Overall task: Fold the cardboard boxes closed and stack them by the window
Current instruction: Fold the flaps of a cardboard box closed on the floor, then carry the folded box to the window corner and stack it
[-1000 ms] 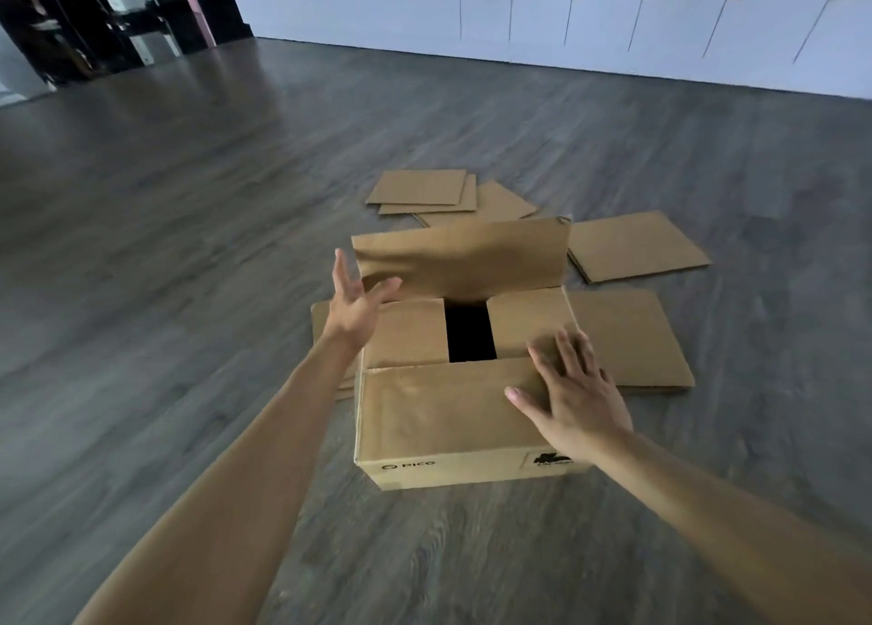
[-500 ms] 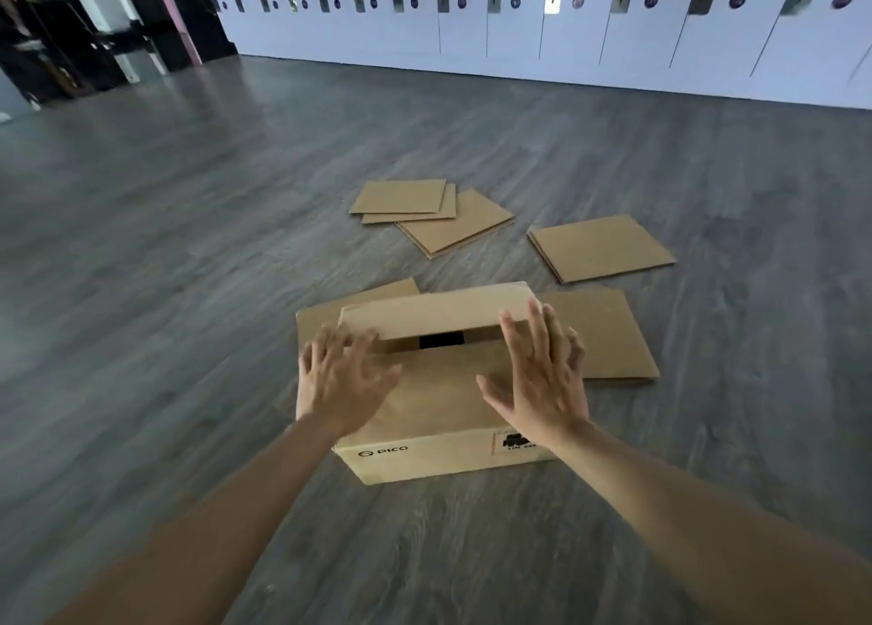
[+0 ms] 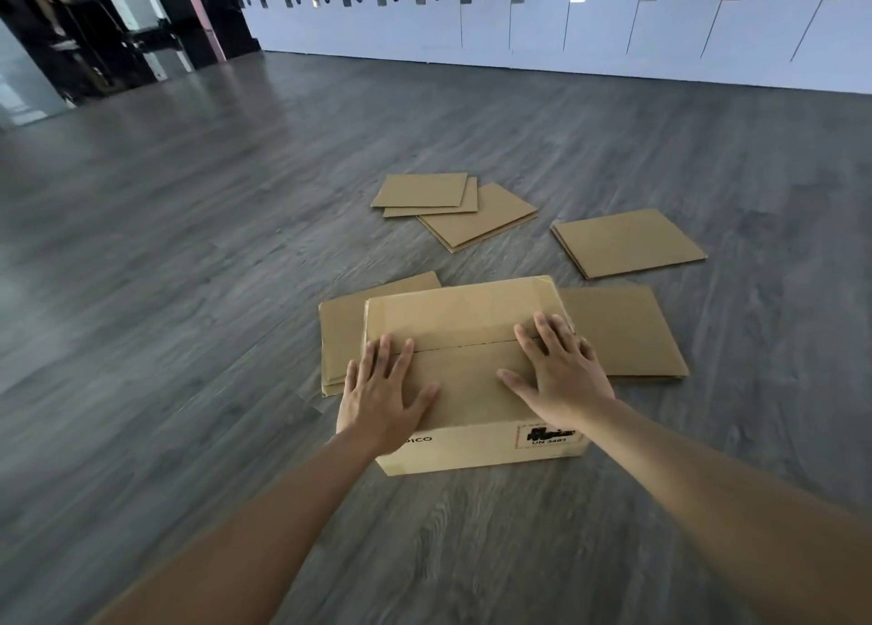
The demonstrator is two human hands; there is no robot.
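A brown cardboard box (image 3: 465, 322) stands on the grey wood floor in front of me, its two long top flaps lying flat and meeting along a seam. My left hand (image 3: 380, 395) presses flat on the near flap at the left, fingers spread. My right hand (image 3: 559, 374) presses flat across the seam at the right, fingers straight. The box's front face shows printed lettering and a red-bordered label (image 3: 547, 437).
Flattened cardboard pieces lie around the box: one stack under its left side (image 3: 344, 327), one to its right (image 3: 623, 329), one farther right (image 3: 627, 242) and an overlapping pile behind (image 3: 453, 204). White numbered lockers (image 3: 542, 15) line the far wall. A dark doorway area (image 3: 94, 34) is at far left.
The far flap, upright a second ago, has come down flat over the opening. Both hands moved onto the top and now press the flaps flat.
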